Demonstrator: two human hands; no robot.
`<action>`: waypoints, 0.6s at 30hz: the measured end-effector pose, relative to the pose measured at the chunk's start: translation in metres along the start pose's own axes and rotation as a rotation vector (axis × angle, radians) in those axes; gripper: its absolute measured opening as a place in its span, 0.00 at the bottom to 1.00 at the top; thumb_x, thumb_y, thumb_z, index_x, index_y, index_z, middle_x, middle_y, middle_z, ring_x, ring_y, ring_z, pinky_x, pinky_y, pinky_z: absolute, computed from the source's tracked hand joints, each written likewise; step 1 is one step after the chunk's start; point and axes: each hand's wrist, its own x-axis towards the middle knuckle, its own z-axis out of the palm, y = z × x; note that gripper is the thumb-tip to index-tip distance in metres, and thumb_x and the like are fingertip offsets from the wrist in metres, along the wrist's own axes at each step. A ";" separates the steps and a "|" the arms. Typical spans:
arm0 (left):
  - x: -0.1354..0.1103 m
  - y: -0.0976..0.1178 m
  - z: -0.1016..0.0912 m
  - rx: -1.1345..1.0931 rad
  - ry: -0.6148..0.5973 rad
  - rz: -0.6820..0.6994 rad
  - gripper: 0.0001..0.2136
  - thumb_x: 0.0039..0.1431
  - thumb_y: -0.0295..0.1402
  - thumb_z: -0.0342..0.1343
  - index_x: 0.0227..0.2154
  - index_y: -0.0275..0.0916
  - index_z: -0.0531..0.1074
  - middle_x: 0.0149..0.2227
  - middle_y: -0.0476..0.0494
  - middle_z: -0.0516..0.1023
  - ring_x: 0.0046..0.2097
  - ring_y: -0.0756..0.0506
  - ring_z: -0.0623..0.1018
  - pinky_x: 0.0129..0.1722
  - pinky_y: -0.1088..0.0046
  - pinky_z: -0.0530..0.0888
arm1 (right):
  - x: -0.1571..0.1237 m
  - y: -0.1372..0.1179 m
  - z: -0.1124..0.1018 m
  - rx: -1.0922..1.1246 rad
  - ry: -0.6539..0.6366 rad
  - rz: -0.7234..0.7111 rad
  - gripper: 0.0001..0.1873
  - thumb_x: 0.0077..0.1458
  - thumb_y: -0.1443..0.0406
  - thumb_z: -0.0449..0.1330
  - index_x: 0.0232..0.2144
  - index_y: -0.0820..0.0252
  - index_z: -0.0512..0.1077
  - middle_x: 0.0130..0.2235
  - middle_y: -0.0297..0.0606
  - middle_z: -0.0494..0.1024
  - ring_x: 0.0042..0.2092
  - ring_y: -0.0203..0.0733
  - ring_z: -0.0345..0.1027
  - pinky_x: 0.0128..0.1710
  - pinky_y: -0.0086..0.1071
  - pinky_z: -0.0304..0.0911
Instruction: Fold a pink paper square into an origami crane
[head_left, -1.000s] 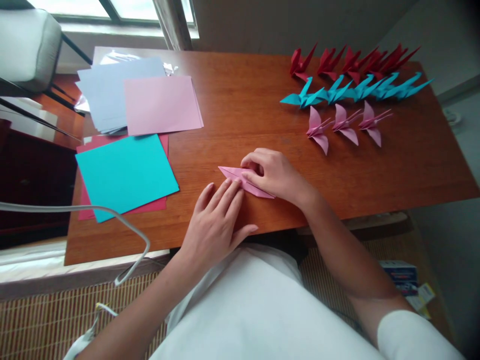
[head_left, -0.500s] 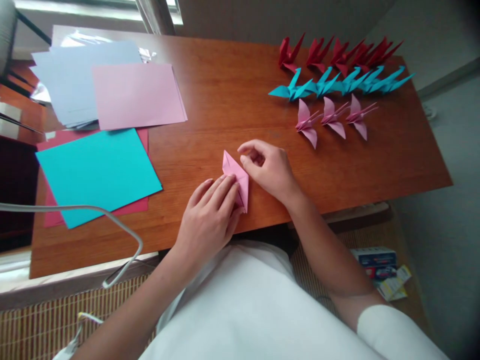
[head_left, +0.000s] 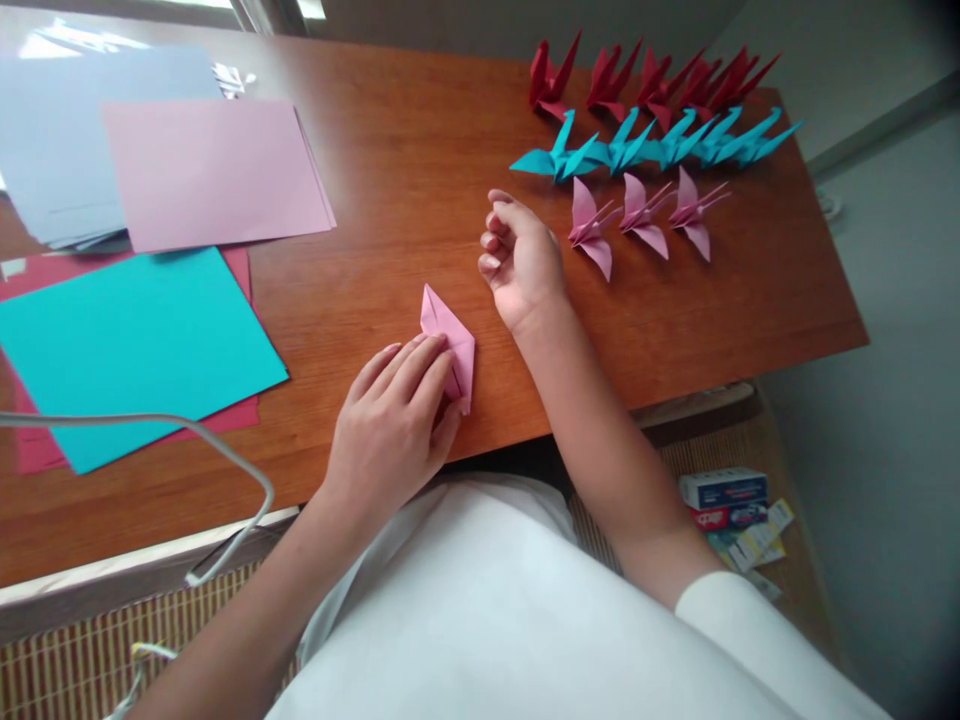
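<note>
A half-folded pink paper piece (head_left: 448, 340) lies on the wooden table (head_left: 420, 190) near its front edge. My left hand (head_left: 390, 425) rests on the paper's near side, fingers stretched flat and pressing it down. My right hand (head_left: 519, 260) hovers a little to the right and beyond it, fingers loosely curled, holding nothing, close to the nearest pink crane (head_left: 589, 228).
Rows of finished cranes stand at the far right: red (head_left: 645, 75), teal (head_left: 652, 145) and pink (head_left: 649, 215). Sheets lie at the left: pink (head_left: 210, 170), pale blue (head_left: 52, 140), teal (head_left: 127, 345) over red. A grey cable (head_left: 225, 465) hangs at the front left. Small boxes (head_left: 731, 495) sit on the floor.
The pink piece was turned from lying crosswise to pointing away from me. My right hand let go of it and lifted away to the right. The view shifted left and down.
</note>
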 end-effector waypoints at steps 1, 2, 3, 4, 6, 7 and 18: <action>0.000 0.000 0.000 0.002 0.004 0.005 0.19 0.67 0.36 0.55 0.58 0.35 0.69 0.63 0.33 0.74 0.64 0.35 0.74 0.65 0.54 0.67 | 0.002 0.000 0.001 0.012 0.006 -0.022 0.06 0.66 0.70 0.53 0.36 0.59 0.68 0.27 0.22 0.64 0.24 0.21 0.56 0.21 0.21 0.44; 0.000 -0.001 0.000 0.004 0.008 0.009 0.20 0.67 0.37 0.56 0.58 0.34 0.69 0.63 0.32 0.74 0.63 0.34 0.74 0.65 0.54 0.67 | 0.004 0.000 0.001 0.016 -0.001 -0.052 0.05 0.66 0.70 0.55 0.36 0.59 0.69 0.28 0.23 0.65 0.24 0.22 0.56 0.21 0.21 0.45; 0.000 -0.001 0.000 0.004 0.010 0.012 0.20 0.66 0.39 0.57 0.57 0.34 0.70 0.62 0.32 0.74 0.63 0.34 0.74 0.65 0.54 0.68 | 0.006 0.001 0.002 0.016 0.000 -0.078 0.05 0.65 0.70 0.57 0.35 0.59 0.69 0.28 0.24 0.66 0.25 0.24 0.56 0.21 0.21 0.46; 0.001 0.000 0.000 0.004 0.010 0.013 0.22 0.66 0.41 0.58 0.57 0.33 0.70 0.62 0.31 0.74 0.63 0.34 0.74 0.65 0.54 0.68 | 0.007 0.003 0.002 0.010 0.003 -0.101 0.05 0.64 0.69 0.58 0.34 0.58 0.69 0.27 0.25 0.66 0.25 0.26 0.56 0.20 0.22 0.46; 0.002 0.001 0.001 0.011 0.014 0.006 0.23 0.65 0.43 0.59 0.56 0.32 0.70 0.61 0.30 0.74 0.62 0.33 0.75 0.64 0.54 0.69 | 0.007 0.006 0.004 -0.012 -0.002 -0.139 0.06 0.63 0.70 0.59 0.32 0.56 0.70 0.27 0.26 0.66 0.26 0.29 0.56 0.20 0.24 0.47; 0.003 0.002 0.002 0.018 0.016 0.000 0.23 0.65 0.43 0.59 0.56 0.32 0.70 0.61 0.30 0.74 0.62 0.33 0.75 0.64 0.54 0.69 | 0.006 0.007 0.004 -0.026 -0.008 -0.154 0.07 0.62 0.71 0.59 0.31 0.56 0.70 0.27 0.26 0.66 0.26 0.30 0.55 0.20 0.24 0.47; 0.011 -0.010 0.000 0.013 -0.058 0.098 0.21 0.64 0.24 0.49 0.59 0.33 0.69 0.63 0.33 0.73 0.65 0.34 0.72 0.66 0.54 0.67 | 0.010 0.009 0.006 -0.141 0.013 -0.241 0.07 0.67 0.72 0.55 0.36 0.56 0.68 0.29 0.26 0.64 0.28 0.29 0.54 0.22 0.23 0.48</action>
